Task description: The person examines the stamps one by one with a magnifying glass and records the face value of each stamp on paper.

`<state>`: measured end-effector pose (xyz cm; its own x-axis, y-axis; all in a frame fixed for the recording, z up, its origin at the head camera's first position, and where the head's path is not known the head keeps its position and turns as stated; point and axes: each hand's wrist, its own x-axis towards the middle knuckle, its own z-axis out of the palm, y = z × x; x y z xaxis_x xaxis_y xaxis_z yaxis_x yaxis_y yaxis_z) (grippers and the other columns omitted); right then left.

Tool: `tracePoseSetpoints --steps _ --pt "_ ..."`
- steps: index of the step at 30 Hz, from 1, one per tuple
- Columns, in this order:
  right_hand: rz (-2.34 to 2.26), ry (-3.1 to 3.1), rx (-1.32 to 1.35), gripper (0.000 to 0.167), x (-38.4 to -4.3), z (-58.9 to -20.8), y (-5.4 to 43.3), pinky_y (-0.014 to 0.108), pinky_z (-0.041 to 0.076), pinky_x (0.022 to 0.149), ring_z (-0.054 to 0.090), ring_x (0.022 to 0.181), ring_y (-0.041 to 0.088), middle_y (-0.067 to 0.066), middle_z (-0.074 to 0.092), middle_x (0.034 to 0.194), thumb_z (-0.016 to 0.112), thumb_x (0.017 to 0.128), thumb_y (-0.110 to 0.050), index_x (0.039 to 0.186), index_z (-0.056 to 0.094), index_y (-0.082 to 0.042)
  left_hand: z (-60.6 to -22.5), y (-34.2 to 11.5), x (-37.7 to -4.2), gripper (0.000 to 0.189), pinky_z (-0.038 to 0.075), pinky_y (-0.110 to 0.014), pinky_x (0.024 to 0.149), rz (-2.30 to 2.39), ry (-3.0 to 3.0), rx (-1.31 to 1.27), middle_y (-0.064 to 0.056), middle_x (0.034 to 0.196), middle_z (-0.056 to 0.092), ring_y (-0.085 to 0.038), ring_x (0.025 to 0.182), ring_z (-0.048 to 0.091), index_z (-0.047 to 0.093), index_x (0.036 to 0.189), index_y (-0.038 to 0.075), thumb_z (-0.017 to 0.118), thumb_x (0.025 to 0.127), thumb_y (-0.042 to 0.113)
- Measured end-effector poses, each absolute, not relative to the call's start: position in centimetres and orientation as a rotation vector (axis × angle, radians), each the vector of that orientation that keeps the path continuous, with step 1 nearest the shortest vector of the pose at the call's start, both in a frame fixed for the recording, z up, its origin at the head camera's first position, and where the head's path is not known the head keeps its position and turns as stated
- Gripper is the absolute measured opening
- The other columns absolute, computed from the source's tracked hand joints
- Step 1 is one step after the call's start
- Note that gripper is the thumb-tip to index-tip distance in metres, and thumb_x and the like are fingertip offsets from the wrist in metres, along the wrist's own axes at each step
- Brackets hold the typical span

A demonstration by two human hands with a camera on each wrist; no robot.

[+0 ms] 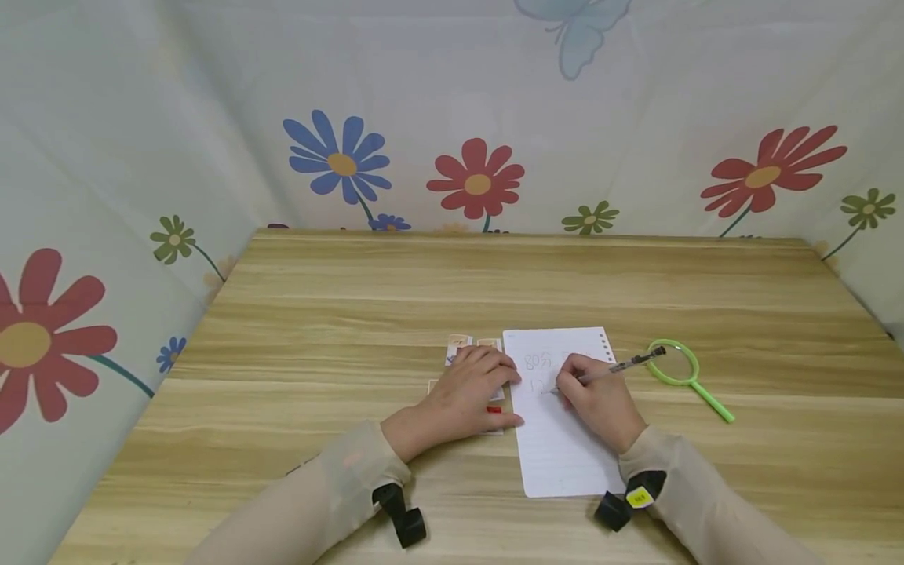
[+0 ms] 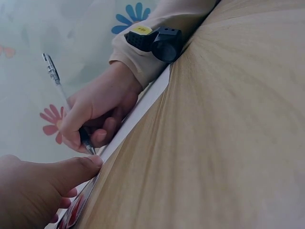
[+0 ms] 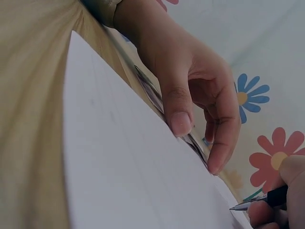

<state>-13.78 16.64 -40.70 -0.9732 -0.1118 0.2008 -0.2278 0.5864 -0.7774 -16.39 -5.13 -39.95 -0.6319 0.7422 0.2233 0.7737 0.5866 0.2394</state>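
Observation:
In the head view a sheet of lined white paper (image 1: 565, 459) lies on the table, with faint handwriting near its top. My right hand (image 1: 596, 400) rests on it and grips a pen (image 1: 628, 362), whose tip meets the page just under the first written line. My left hand (image 1: 462, 392) lies with fingers spread, its fingertips and thumb at the paper's left edge. Beneath that hand are several small printed cards (image 1: 459, 341), mostly covered. The left wrist view shows the left thumb (image 2: 81, 171) at the paper's edge, near the pen tip.
A green-rimmed magnifying glass (image 1: 713, 402) lies right of the paper, close to the pen's back end. The wooden table (image 1: 353, 298) ends at a flowered cloth backdrop (image 1: 438, 86). Black wrist cameras sit on both sleeves.

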Motion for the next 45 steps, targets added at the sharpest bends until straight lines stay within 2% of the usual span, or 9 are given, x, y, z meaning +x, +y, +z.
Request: tracePoseSetpoints --steps 5,11,20,26,34,40,45 --pt "1.365 -2.713 0.15 0.018 -13.9 -40.7 17.1 0.025 0.038 0.052 0.051 0.056 0.017 -0.001 0.053 0.056 0.051 0.089 -0.008 0.073 0.057 -0.009 -39.9 -5.1 -16.4 0.046 0.028 -0.037 0.103 -0.487 -2.698 -1.301 0.002 0.114 0.056 -0.018 0.114 0.045 0.065 0.107 0.013 0.073 0.078 0.048" --pt "1.393 -2.718 0.158 0.017 -14.1 -40.6 17.3 0.025 0.039 0.057 0.053 0.062 0.019 0.0 0.056 0.06 0.052 0.091 -0.011 0.076 0.059 -0.009 -39.9 -5.0 -16.5 0.046 0.028 -0.037 0.103 -0.483 -2.692 -1.303 0.002 0.114 0.056 -0.018 0.114 0.045 0.065 0.106 0.013 0.073 0.078 0.049" --pt "1.307 -2.717 0.179 0.021 -13.9 -40.4 17.2 0.024 0.036 0.048 0.05 0.055 0.017 -0.003 0.052 0.054 0.052 0.088 -0.006 0.068 0.058 -0.01 -39.9 -5.0 -16.5 0.046 0.028 -0.036 0.103 -0.493 -2.701 -1.311 0.002 0.114 0.055 -0.018 0.114 0.045 0.064 0.106 0.013 0.073 0.078 0.049" --pt "1.387 -2.737 0.116 0.017 -14.1 -40.3 17.2 0.024 0.04 0.058 0.053 0.063 0.018 -0.001 0.057 0.061 0.052 0.091 -0.012 0.078 0.061 -0.009 -39.9 -5.0 -16.6 0.046 0.028 -0.037 0.103 -0.488 -2.706 -1.304 0.003 0.114 0.055 -0.017 0.114 0.045 0.064 0.107 0.014 0.072 0.078 0.049" --pt "1.59 -2.656 0.051 0.015 -14.0 -39.9 18.2 0.026 0.041 0.04 0.049 0.046 0.019 0.009 0.057 0.064 0.051 0.094 -0.011 0.085 0.059 -0.002 -39.9 -4.9 -16.6 0.047 0.027 -0.037 0.104 -0.491 -2.703 -1.309 0.002 0.114 0.056 -0.018 0.114 0.045 0.064 0.107 0.013 0.073 0.078 0.049" --pt "1.717 -2.652 0.1 0.017 -13.6 -39.7 18.9 0.031 0.047 0.039 0.051 0.048 0.018 0.014 0.056 0.069 0.056 0.094 -0.014 0.091 0.058 0.003 -40.0 -5.0 -16.5 0.046 0.028 -0.037 0.104 -0.497 -2.706 -1.306 0.002 0.114 0.056 -0.018 0.114 0.045 0.065 0.107 0.013 0.073 0.078 0.049" --pt "1.685 -2.641 0.154 0.016 -13.6 -40.1 19.0 0.03 0.045 0.038 0.05 0.047 0.017 0.012 0.056 0.069 0.054 0.094 -0.012 0.087 0.059 0.002 -40.0 -5.1 -16.5 0.047 0.028 -0.038 0.104 -0.496 -2.71 -1.301 0.002 0.114 0.056 -0.018 0.114 0.045 0.065 0.107 0.013 0.072 0.078 0.049"
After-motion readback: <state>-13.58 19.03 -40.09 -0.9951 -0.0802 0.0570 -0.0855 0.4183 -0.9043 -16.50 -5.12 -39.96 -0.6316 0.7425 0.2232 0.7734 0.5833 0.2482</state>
